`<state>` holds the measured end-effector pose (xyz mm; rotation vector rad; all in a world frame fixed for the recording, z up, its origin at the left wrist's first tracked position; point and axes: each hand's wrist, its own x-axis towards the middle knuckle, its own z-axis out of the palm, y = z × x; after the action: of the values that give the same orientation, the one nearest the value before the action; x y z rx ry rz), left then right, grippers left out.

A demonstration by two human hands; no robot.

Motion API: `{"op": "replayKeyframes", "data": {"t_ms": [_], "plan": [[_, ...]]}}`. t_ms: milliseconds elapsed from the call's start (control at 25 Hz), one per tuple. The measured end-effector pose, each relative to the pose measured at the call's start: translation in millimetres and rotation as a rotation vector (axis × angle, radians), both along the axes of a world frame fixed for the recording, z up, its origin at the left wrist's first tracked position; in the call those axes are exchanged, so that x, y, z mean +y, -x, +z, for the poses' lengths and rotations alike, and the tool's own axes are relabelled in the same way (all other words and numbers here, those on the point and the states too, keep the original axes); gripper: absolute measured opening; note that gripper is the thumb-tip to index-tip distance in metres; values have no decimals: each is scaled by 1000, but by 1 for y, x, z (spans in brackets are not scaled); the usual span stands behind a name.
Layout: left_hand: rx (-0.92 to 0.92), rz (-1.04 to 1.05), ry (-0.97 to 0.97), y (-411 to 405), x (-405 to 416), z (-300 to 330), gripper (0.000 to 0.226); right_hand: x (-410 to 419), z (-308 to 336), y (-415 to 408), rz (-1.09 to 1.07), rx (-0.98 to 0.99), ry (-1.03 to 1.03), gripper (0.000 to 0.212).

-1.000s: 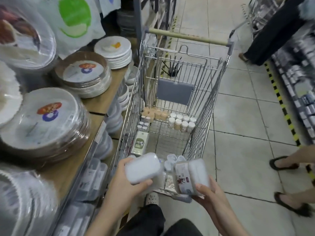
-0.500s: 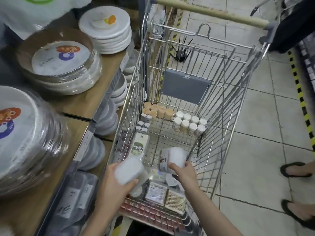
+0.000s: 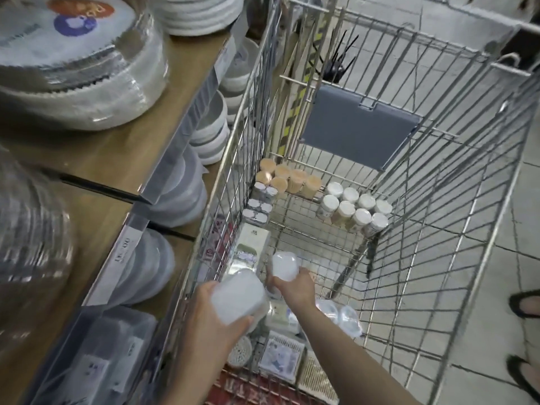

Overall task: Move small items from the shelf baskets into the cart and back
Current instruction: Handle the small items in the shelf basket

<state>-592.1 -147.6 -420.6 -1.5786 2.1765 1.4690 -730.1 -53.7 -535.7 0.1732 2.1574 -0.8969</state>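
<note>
My left hand [image 3: 209, 323] grips a white plastic box [image 3: 238, 296] over the near left corner of the wire cart [image 3: 455, 217]. My right hand [image 3: 293, 287] reaches deeper into the cart and holds a second white plastic box [image 3: 284, 265] low, close to the cart floor. On the cart floor lie white-capped jars [image 3: 355, 210], tan round tubs [image 3: 285, 178], a pale carton [image 3: 251, 242] and flat packets [image 3: 282, 356] near me.
A wooden shelf [image 3: 117, 159] runs along the left, loaded with wrapped stacks of paper plates [image 3: 79, 59] and bowls [image 3: 210, 133] below. A grey flap [image 3: 359, 128] hangs at the cart's far end. Another person's sandalled feet [image 3: 524, 305] stand on the tiled floor at right.
Both hands have gone down and forward into the cart with their boxes. The right hand has sunk further, near the cart floor. The camera has leaned closer over the cart.
</note>
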Motion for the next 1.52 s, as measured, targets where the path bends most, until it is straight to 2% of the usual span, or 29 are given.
{"op": "replayKeyframes", "data": {"t_ms": [240,360,440,520,600,680,760,880,1000,1080,1200,1280,1400,1520], "plan": [[24,-32,33,1,-6,-25,67,-6,-32,-12,126,-87,-87,57],[27,-62,59,8,-10,-27,67,1,-25,-8,191,-66,-78,49],[21,-89,64,17,-12,-28,68,5,-6,4,61,-52,81,43],[19,-143,61,30,-14,-29,72,12,16,19,-23,-121,387,38],[53,-214,52,47,-15,-31,78,18,36,34,132,-242,580,49],[101,-256,30,64,-16,-33,87,21,52,47,333,-270,612,57],[126,-298,13,80,-18,-35,93,23,59,59,401,-206,573,60],[167,-353,-49,96,-23,-41,89,27,58,73,371,-79,526,51],[128,-397,-13,95,-21,-56,86,27,45,79,115,82,424,41],[2,-540,80,83,-11,-70,81,21,27,83,-73,138,272,46],[-180,-880,163,62,3,-94,75,5,-2,77,-107,127,61,57],[-261,-1016,199,53,3,-106,68,-8,-15,68,-107,98,23,61],[-293,-1066,230,45,-1,-114,65,-22,-30,60,-118,45,31,64],[-271,-1066,197,42,-1,-112,65,-31,-43,58,-34,-69,64,74]]}}
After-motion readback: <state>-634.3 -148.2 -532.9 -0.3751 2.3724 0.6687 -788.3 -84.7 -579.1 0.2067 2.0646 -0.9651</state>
